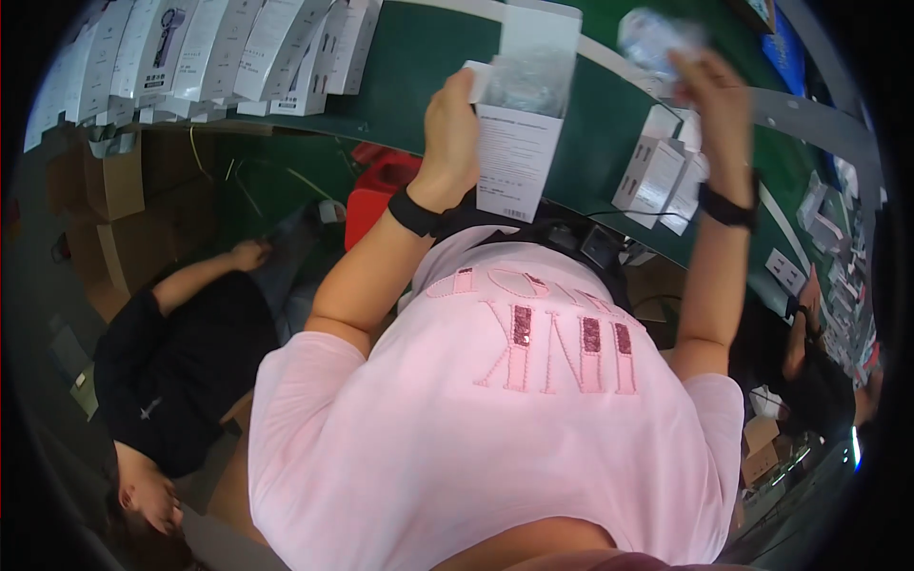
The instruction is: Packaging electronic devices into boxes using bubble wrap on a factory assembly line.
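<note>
My left hand (450, 133) is closed around the left side of a tall white printed box (514, 157), held upright over the table's near edge. The box's top flap stands up, and clear plastic wrapping (526, 88) shows in its opening. Up and to the right, my right hand (709, 90) is smeared by motion. At its fingertips is a clear plastic-wrapped item (655, 43), whose contents are too blurred to name. Below that hand, white boxes (652, 176) stand at the table edge.
A row of white boxes (205, 48) lines the left of the green table (428, 48). A red plastic object (376, 195) and cardboard boxes (119, 186) are below. A person in black (190, 371) is at left; another person's arm (804, 319) is at right, near packaged goods (843, 295).
</note>
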`<state>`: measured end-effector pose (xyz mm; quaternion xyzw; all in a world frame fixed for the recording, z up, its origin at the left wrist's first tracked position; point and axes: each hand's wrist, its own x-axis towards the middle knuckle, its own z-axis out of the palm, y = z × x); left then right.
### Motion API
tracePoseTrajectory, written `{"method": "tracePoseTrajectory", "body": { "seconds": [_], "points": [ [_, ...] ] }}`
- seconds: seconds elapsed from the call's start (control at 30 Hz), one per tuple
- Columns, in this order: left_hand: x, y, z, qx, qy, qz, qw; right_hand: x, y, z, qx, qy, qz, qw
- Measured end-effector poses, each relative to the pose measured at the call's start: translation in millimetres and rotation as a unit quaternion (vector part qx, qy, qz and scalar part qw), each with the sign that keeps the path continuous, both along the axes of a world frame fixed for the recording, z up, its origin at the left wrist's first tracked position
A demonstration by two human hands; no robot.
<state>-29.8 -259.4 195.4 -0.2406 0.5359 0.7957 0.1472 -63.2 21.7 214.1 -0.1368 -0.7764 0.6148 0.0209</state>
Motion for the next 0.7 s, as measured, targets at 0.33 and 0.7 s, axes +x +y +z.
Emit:
{"method": "tracePoseTrajectory", "body": {
  "seconds": [0.33,0.7],
  "points": [
    [-5,65,52,0.207,-0.123,-0.289,0.926,11,-55,153,0.399,-0.055,0.404,0.821],
    [15,53,30,0.264,0.136,-0.500,0.814,51,-7,152,-0.081,-0.317,0.515,0.792]
  ]
}}
